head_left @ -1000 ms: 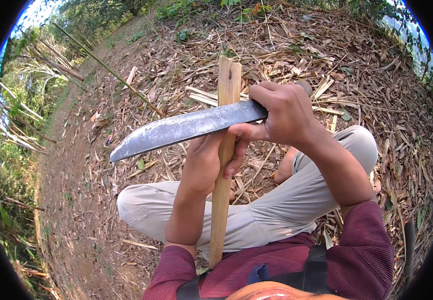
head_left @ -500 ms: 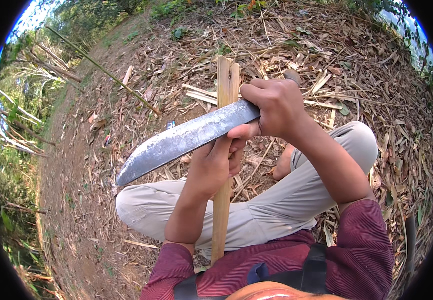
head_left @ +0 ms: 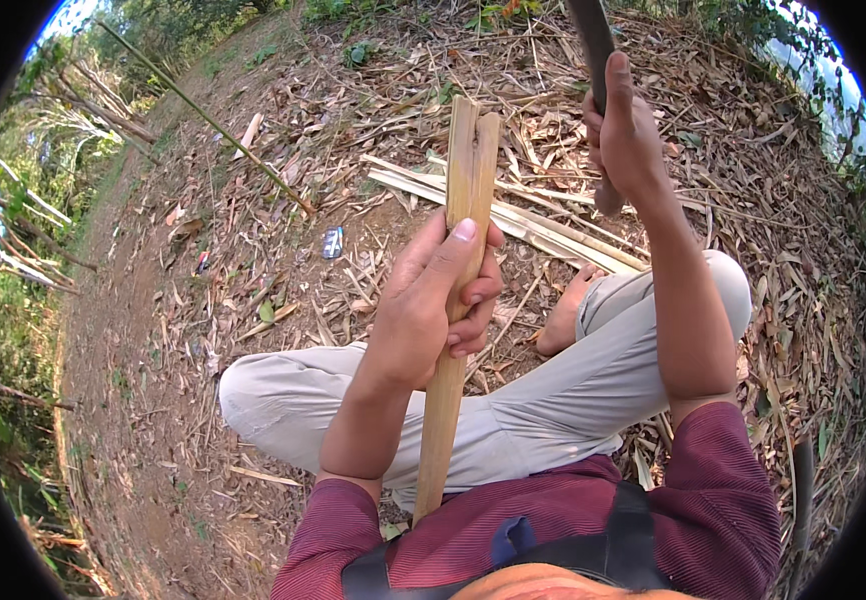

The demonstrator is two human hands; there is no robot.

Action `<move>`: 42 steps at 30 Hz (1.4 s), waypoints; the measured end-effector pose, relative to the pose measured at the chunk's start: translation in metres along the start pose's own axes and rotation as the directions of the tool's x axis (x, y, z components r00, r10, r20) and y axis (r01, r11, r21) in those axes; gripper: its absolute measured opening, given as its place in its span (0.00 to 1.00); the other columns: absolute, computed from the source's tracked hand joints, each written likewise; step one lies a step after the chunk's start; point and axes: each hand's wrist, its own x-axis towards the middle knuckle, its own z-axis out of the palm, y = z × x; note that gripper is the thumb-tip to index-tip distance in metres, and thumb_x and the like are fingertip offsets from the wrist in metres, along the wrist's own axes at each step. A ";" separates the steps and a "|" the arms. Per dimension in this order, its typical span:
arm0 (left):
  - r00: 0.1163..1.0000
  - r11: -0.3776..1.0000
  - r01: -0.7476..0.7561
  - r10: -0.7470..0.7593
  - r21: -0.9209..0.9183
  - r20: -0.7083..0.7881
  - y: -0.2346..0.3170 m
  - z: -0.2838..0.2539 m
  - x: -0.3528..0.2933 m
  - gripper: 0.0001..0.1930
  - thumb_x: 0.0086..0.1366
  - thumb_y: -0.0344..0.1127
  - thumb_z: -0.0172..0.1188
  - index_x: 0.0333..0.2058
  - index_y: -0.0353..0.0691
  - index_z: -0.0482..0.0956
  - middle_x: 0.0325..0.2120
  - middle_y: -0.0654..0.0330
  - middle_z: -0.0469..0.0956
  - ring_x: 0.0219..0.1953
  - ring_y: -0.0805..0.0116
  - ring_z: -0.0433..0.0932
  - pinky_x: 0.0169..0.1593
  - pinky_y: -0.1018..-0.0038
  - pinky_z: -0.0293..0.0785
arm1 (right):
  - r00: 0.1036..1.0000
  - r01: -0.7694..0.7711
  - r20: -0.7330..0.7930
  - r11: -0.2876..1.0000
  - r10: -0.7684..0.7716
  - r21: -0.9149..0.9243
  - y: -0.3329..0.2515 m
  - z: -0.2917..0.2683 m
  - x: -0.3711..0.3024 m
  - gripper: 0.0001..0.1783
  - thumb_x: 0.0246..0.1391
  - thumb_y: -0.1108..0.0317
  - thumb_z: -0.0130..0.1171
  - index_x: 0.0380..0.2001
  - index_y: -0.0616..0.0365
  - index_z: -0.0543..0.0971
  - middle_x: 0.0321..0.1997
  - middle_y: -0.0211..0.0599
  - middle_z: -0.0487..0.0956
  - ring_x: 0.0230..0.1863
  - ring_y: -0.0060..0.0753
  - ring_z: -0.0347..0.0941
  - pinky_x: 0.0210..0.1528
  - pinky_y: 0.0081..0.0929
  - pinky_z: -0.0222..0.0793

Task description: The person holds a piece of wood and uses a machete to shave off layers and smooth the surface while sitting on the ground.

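My left hand (head_left: 433, 300) is wrapped round a flat split bamboo piece (head_left: 435, 440), pale yellow-brown, that stands up from my lap. Its top end shows a lengthwise split and a dark spot. The thumb lies along its face. Farther right and higher, my right hand (head_left: 630, 140) grips the handle of a machete (head_left: 593, 45). The dark blade points up and away, its upper end cut off by the picture's top edge. The machete is apart from the bamboo.
Beyond my crossed legs (head_left: 513, 430), several pale split bamboo strips (head_left: 543, 232) lie on leaf litter. A small blue and white packet (head_left: 333, 243) rests to their left. A long thin green pole (head_left: 208, 115) slants at the far left. A dark curved object (head_left: 803, 490) lies at right.
The machete has left the bamboo's upper part and swung up and to the right with my right hand. My left hand has shifted higher on the bamboo, its thumb now along the front.
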 end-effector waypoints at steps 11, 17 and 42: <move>0.999 0.999 0.020 -0.019 0.041 -0.029 -0.003 -0.010 -0.002 0.23 0.76 0.54 0.40 0.37 0.38 0.70 0.19 0.68 0.59 0.11 0.82 0.54 0.13 0.83 0.52 | 0.735 0.668 0.288 0.583 -0.614 -0.462 -0.045 0.048 -0.065 0.43 0.40 0.21 0.58 0.15 0.57 0.70 0.14 0.36 0.69 0.16 0.41 0.71 0.19 0.35 0.65; 0.995 0.998 0.056 -0.054 0.020 -0.089 -0.013 -0.010 0.003 0.19 0.75 0.50 0.43 0.35 0.39 0.71 0.17 0.68 0.56 0.10 0.82 0.52 0.11 0.82 0.47 | 0.664 0.732 0.299 0.514 -0.685 -0.447 -0.035 0.046 -0.058 0.44 0.34 0.18 0.59 0.14 0.56 0.70 0.14 0.33 0.69 0.15 0.38 0.71 0.17 0.34 0.64; 0.991 0.965 0.113 -0.093 -0.236 0.097 -0.018 -0.022 0.008 0.23 0.76 0.53 0.31 0.45 0.38 0.67 0.19 0.66 0.61 0.09 0.80 0.53 0.11 0.81 0.53 | 0.876 0.464 0.248 0.862 -0.413 -0.206 -0.042 0.044 -0.047 0.43 0.61 0.29 0.43 0.26 0.62 0.83 0.10 0.32 0.63 0.14 0.27 0.60 0.18 0.31 0.54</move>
